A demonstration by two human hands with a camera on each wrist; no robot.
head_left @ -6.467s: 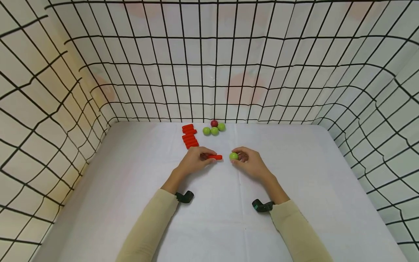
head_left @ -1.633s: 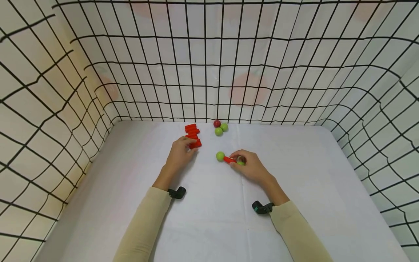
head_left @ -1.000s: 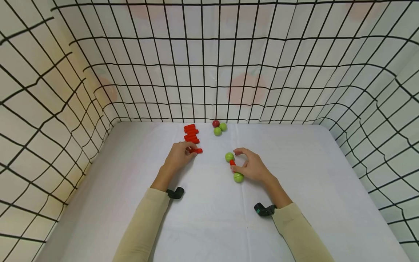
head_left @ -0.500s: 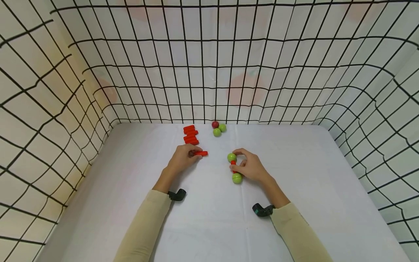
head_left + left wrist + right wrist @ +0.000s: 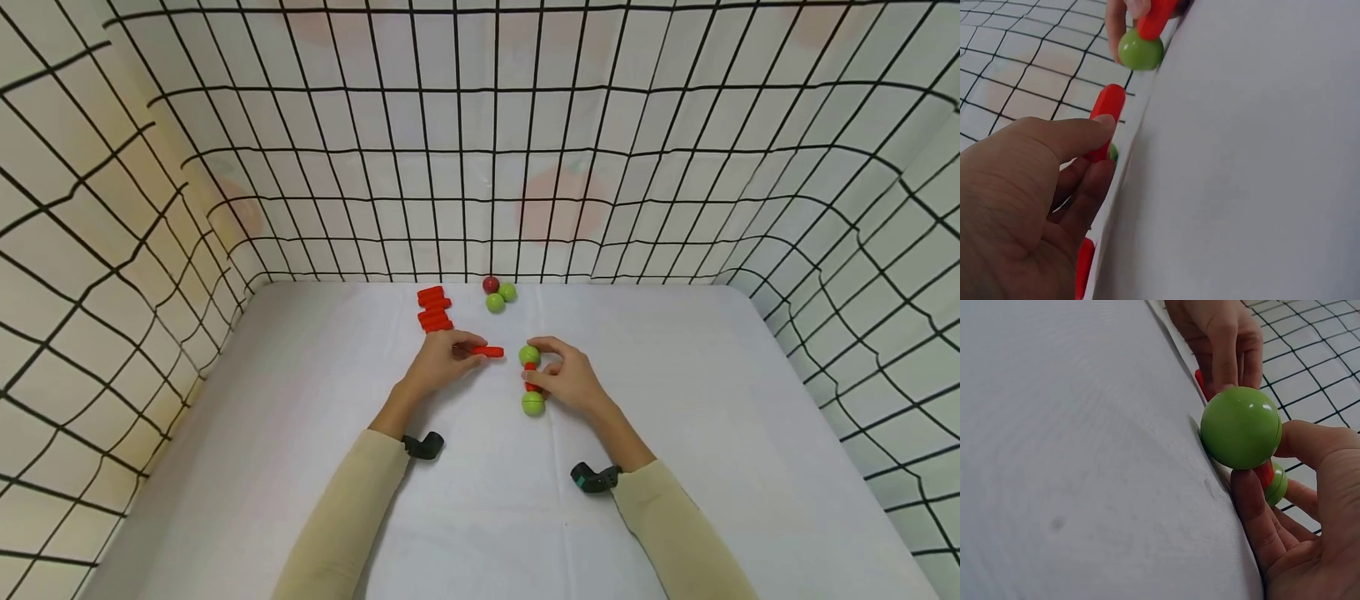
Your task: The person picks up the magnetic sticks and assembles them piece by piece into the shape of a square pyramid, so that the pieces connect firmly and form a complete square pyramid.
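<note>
My left hand (image 5: 444, 365) pinches a short red stick (image 5: 491, 352) between thumb and fingers; in the left wrist view the red stick (image 5: 1109, 103) tilts up past the thumb. My right hand (image 5: 572, 379) holds a dumbbell-like piece: a red stick (image 5: 531, 377) joining a green ball (image 5: 529, 356) at its far end and another green ball (image 5: 533, 404) at its near end. The right wrist view has the near green ball (image 5: 1241, 428) large in front, with the far green ball (image 5: 1277, 485) partly hidden behind. A small gap separates the left hand's stick from the far ball.
Several red sticks (image 5: 433, 308) lie in a stacked row beyond my left hand. Two green balls (image 5: 495, 302) and a dark red ball (image 5: 491, 285) sit together near the back edge. A black wire grid (image 5: 480, 175) borders the white table (image 5: 480, 517) at back and sides.
My left hand took a red stick from the row and carried it right, toward the right hand. The right hand turned the joined piece so that it points away from me.
</note>
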